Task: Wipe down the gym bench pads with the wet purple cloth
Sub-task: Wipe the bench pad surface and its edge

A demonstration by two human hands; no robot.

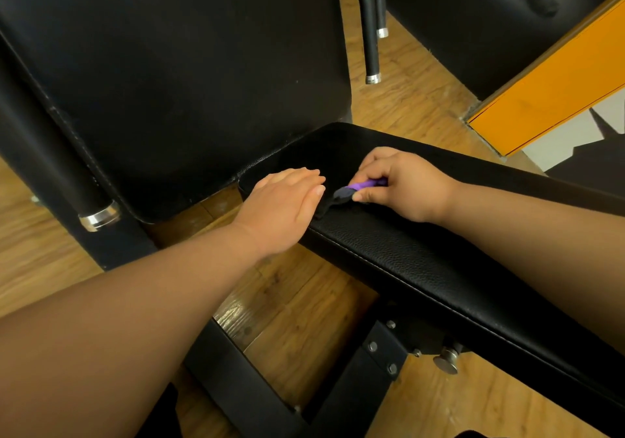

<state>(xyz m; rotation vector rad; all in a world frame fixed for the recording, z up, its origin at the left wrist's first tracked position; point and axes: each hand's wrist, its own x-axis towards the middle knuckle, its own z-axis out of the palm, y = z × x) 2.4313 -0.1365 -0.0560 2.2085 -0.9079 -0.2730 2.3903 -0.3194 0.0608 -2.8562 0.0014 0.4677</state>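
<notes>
Fingers [373, 164], right hand [406, 185]: curled in tight, and look, thumb and fingertips are pinching the purple cloth, with hardly a gap between them.
Fingers [301, 176], left hand [282, 209]: straight and pressed together, palm down, holding nothing. They lie flat on the end of the seat pad, tips pointing to two o'clock.
Purple cloth [367, 185]: bunched small at nine o'clock of the right hand, down on the seat pad between the two hands. Its darker end trails toward the left fingertips; whether it touches them I cannot tell.
Seat pad [439, 268]: black and grained, with a pale stitch line along its near edge. It runs from the middle of the view out to four o'clock.
Back pad [169, 82]: black and tilted up, filling ten to twelve o'clock, just beside the seat pad's end.
Handle [372, 38]: black bar with a chrome cap, up at one o'clock.
Second handle [98, 216]: same chrome cap, at nine o'clock, left of the left hand.
Frame [382, 356]: black steel with bolts, under the seat pad at six o'clock.
Pin knob [446, 362]: round metal, just beside the frame, at its three o'clock.
Floor [304, 302]: wooden planks beneath everything.
Orange board [558, 82]: at two o'clock, well apart from both hands.
</notes>
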